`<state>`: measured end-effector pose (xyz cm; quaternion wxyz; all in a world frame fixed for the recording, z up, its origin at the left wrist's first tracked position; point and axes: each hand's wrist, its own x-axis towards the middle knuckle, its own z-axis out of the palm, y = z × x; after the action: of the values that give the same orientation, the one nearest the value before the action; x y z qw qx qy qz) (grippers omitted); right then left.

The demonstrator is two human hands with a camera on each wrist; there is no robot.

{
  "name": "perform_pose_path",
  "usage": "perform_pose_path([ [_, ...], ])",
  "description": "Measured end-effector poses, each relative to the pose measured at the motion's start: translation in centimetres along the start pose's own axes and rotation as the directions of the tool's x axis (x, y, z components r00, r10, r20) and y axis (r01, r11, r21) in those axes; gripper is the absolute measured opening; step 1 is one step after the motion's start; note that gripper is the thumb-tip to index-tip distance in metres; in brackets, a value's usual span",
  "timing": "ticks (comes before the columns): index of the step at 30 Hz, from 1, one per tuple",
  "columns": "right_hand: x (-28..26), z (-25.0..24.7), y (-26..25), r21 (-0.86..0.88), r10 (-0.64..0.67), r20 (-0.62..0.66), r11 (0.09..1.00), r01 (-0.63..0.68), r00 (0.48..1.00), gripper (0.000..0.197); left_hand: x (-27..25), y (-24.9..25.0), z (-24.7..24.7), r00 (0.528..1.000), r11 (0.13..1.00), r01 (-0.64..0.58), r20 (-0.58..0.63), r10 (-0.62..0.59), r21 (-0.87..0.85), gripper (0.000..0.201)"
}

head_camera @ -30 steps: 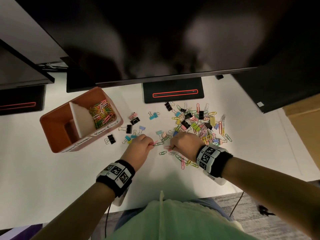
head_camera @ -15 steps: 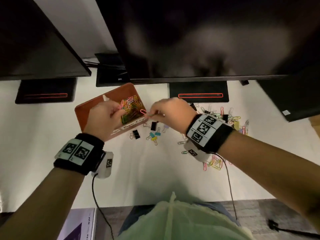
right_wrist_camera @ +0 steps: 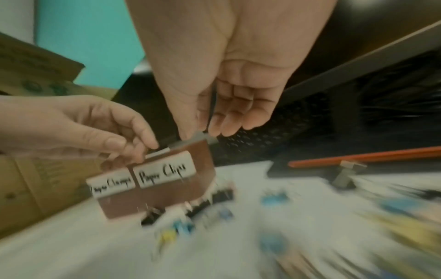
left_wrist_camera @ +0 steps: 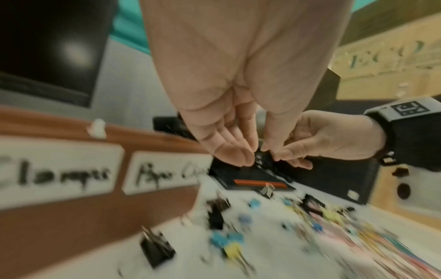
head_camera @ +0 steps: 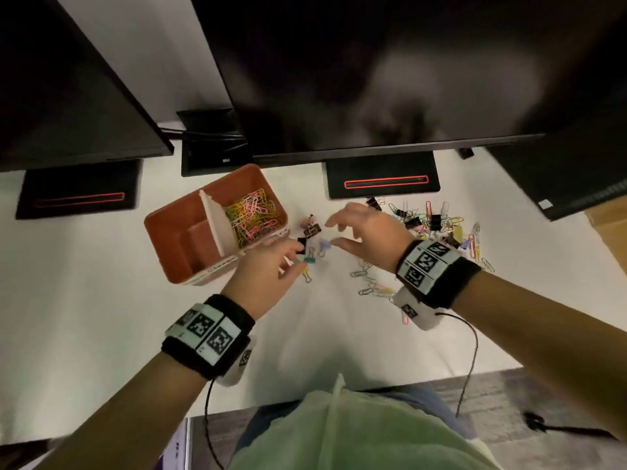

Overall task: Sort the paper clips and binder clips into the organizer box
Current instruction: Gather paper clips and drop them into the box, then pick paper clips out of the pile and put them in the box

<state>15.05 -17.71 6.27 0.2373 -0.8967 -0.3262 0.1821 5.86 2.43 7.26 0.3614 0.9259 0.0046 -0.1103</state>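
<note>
- Both hands hover over the desk with fingers loose and spread, holding nothing: the left hand just beside the organizer box's near right corner, the right hand a little farther right, the two close but apart.
- Dark monitors overhang the desk's far edge, their stands marked with red outlined slots.
- Toward the far side of the desk, left of centre, sits the orange-brown organizer box, split by a white divider.
- Its right compartment holds a heap of coloured paper clips; the left compartment shows only bare floor.
- Two white labels on its front read "Paper Clamps" and "Paper Clips", handwritten.
- Mixed paper clips and binder clips lie in a loose pile right of the right hand, toward the far edge.
- A few binder clips, black, blue, teal and yellow, lie between the box and the hands.
- Cardboard in the left wrist view carries blurred letters, unreadable.
</note>
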Motion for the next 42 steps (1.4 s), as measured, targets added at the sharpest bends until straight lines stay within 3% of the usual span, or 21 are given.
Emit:
perform_pose_path([
  [5,-8.6,0.7,6.5,-0.135,0.169,0.257,0.981,-0.138,0.952,0.040,1.2,1.5,7.1,0.953,0.998,-0.023,0.303,0.005,0.054,0.037],
  [7,-11.0,0.9,8.1,-0.145,0.204,0.345,0.976,-0.163,0.916,0.044,2.0,2.2,9.2,0.941,0.997,-0.028,0.337,0.005,0.065,0.042],
  [12,-13.8,2.1,10.7,-0.085,0.153,0.436,0.988,-0.129,0.887,0.038,3.4,3.0,12.5,0.953,0.986,0.031,0.292,-0.079,0.167,0.051],
  [16,-13.0,3.1,11.4,0.034,0.095,0.363,0.993,-0.115,0.927,0.030,3.8,3.8,13.7,0.956,0.990,0.027,0.285,-0.066,0.138,0.053],
  [19,-10.6,3.0,11.1,0.073,0.077,0.301,0.992,-0.103,0.951,0.035,3.7,4.1,14.2,0.958,0.996,-0.002,0.286,-0.022,0.086,0.051],
  [22,-9.0,2.2,11.0,0.098,0.025,0.215,0.994,-0.047,0.976,0.036,3.7,4.4,14.7,0.972,0.997,0.038,0.228,-0.052,0.066,0.054],
  [30,-8.8,2.2,11.9,-0.155,0.070,0.292,0.988,-0.025,0.954,0.082,4.0,5.3,16.2,0.979,0.975,0.083,0.168,-0.119,0.207,0.084],
  [34,-8.5,2.9,11.5,-0.163,0.107,0.269,0.985,-0.065,0.957,0.079,4.2,5.2,16.6,0.992,0.988,0.075,0.093,-0.088,0.138,0.061],
  [38,-8.1,2.9,11.2,-0.120,0.066,0.225,0.992,-0.040,0.972,0.047,4.5,4.3,16.7,0.998,0.997,0.048,0.036,-0.050,0.065,0.029],
  [42,-7.6,3.2,11.2,-0.094,0.015,0.245,0.996,0.008,0.969,0.025,4.6,3.8,16.5,0.998,0.997,0.047,0.030,-0.049,0.060,0.014],
])
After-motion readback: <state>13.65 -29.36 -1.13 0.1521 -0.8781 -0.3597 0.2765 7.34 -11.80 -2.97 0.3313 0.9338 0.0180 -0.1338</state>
